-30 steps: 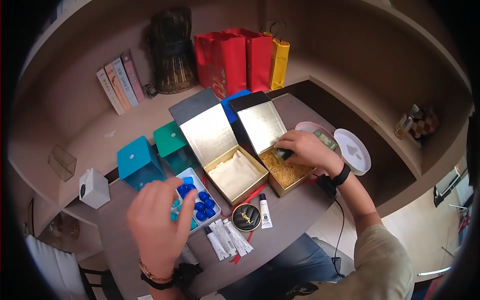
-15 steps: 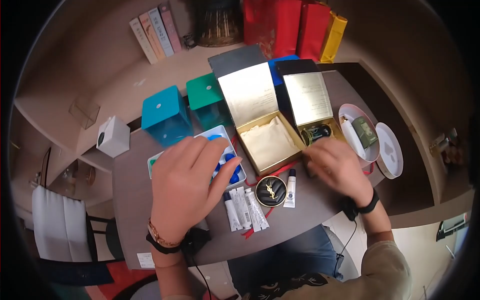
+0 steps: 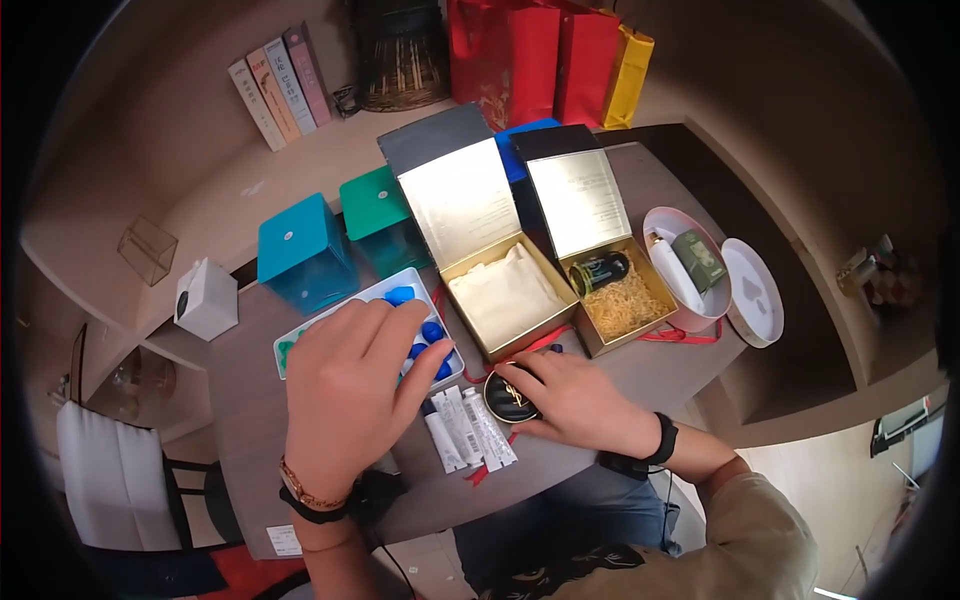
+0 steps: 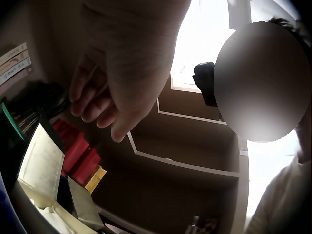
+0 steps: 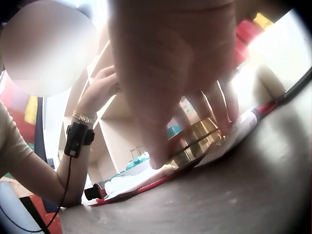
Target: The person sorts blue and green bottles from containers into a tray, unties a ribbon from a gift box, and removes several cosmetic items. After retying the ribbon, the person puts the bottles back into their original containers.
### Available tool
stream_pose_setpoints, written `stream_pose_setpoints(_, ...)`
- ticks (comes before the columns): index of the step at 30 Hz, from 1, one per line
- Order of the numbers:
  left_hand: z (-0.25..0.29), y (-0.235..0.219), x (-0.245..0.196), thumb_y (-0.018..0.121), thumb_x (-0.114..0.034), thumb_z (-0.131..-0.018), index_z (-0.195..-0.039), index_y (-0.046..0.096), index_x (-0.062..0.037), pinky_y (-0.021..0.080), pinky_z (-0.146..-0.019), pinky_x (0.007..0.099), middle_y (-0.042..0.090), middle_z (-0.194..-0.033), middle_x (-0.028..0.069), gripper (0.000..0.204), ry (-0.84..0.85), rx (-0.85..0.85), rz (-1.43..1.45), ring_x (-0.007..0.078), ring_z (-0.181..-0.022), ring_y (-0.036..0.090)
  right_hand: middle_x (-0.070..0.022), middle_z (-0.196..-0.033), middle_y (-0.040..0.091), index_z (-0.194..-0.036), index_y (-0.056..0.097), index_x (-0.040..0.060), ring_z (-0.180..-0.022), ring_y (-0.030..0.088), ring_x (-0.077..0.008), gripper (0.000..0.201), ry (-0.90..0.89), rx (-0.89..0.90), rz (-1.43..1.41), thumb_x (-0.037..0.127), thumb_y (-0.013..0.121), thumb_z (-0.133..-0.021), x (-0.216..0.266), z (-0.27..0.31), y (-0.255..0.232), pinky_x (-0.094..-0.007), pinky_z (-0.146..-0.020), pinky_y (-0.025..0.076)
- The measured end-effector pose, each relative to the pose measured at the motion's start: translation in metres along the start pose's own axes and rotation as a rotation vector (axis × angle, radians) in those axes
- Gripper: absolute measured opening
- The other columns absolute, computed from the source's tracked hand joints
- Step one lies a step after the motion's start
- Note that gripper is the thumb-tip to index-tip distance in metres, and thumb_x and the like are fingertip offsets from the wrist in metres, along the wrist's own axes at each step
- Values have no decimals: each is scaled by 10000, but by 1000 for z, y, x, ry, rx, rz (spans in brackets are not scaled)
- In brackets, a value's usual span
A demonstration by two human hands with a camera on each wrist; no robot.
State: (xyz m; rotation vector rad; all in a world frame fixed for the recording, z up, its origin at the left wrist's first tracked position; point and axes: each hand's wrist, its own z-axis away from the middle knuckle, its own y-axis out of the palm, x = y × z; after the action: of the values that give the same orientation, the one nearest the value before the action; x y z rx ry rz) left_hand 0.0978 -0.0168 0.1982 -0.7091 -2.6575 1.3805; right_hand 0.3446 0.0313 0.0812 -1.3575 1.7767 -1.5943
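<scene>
My right hand (image 3: 590, 400) grips a round black compact (image 3: 508, 400) with a gold emblem, thumb and fingers at opposite sides of its rim. In the right wrist view, the gold side of the compact (image 5: 197, 139) shows between the fingers. My left hand (image 3: 350, 390) hangs with loosely bent fingers over a white tray (image 3: 457, 365) of blue and teal pieces, hiding part of it. Nothing is in that hand in the left wrist view. Several small tubes (image 3: 465, 425) lie between the hands. A dark bottle (image 3: 600, 270) lies on straw-like filler (image 3: 628, 305) in the right gold box (image 3: 590, 335).
Another open gold box (image 3: 490, 345) holds cream cloth (image 3: 505, 290). To the right stand a round pink box (image 3: 690, 320) with a white tube and green packet inside, and a white lid (image 3: 755, 290). Teal (image 3: 300, 240) and green (image 3: 375, 205) boxes stand behind the tray.
My right hand has let go of the dark bottle in the right gold box and moved left and nearer to take hold of the compact. My left hand stays over the tray.
</scene>
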Motion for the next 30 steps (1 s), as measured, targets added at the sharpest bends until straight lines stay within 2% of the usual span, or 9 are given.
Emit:
stream_pose_setpoints(4, -1, 4, -1, 833, -218, -806, -1047, 700, -32, 509, -690, 367, 655, -866, 111, 332, 31, 45, 60, 283, -771, 642, -153, -1209, 615, -1366, 548, 60, -1080, 640, -359, 746, 25, -68, -189, 315, 869, -743, 5, -8, -26, -426, -905, 533)
stream_pose_setpoints(7, -1, 4, 4, 874, -314, -764, -1238, 646, -35, 524, -776, 360, 654, -1055, 134, 595, 16, 124, 295, 279, -891, 648, -157, -1153, 647, -1332, 570, 49, -1063, 664, -361, 716, -35, -221, -304, 318, 884, -747, 11, -28, -63, -415, -891, 552)
stream_pose_setpoints(10, -3, 1, 4, 915, -395, -703, -1409, 531, -43, 517, -827, 355, 589, -1256, 149, 877, -81, 169, 598, 274, -990, 619, -152, -1159, 648, -1314, 586, 45, -1038, 680, -341, 697, -4, -267, -426, 328, 891, -754, 22, -50, -102, -393, -868, 554)
stream_pose_setpoints(11, -6, -5, 4, 886, -479, -753, -1484, 397, -29, 530, -924, 391, 544, -1341, 188, 988, -20, 206, 538, 365, -1147, 626, -148, -1158, 651, -1307, 593, 41, -1004, 689, -315, 687, -68, -354, -364, 333, 894, -763, 21, -57, -106, -374, -844, 552)
stream_pose_setpoints(14, -1, 3, 3, 879, -477, -776, -1527, 314, -9, 524, -962, 394, 516, -1392, 219, 1050, -73, 115, 665, 368, -1206, 610, -149, -1155, 656, -1290, 599, 26, -988, 690, -310, 697, -89, -404, -417, 392, 883, -769, 25, -76, -119, -375, -804, 545)
stream_pose_setpoints(20, -1, 19, 13, 752, -358, -946, -1526, 232, 28, 495, -1011, 377, 485, -1395, 196, 870, -193, 41, 857, 255, -1253, 551, -195, -1121, 597, -1377, 512, 21, -980, 633, -391, 528, -104, -320, -412, 386, 612, -1010, 29, -101, -95, -424, -814, 506)
stream_pose_setpoints(21, -1, 20, 14, 742, -350, -955, -1521, 235, 28, 491, -1017, 376, 481, -1391, 194, 850, -206, 40, 896, 252, -1262, 542, -207, -1087, 561, -1422, 470, 26, -963, 601, -420, 506, -143, -338, -416, 392, 465, -1073, 28, -103, -90, -443, -816, 487)
stream_pose_setpoints(25, 0, 24, 14, 702, -305, -981, -1524, 201, -5, 478, -1054, 403, 425, -1421, 166, 798, -218, 46, 1000, 240, -1310, 491, -199, -1078, 537, -1454, 451, 3, -954, 600, -406, 591, -141, -269, -480, 459, 332, -1097, 22, -102, -91, -443, -813, 485)
stream_pose_setpoints(30, 2, 35, 17, 688, -228, -973, -1530, 196, -59, 452, -1094, 427, 399, -1434, 123, 763, -307, -11, 1244, 212, -1336, 451, -213, -1171, 549, -1461, 459, -39, -1021, 613, -404, 601, -139, -203, -598, 428, 316, -1111, 16, -101, -98, -427, -864, 494)
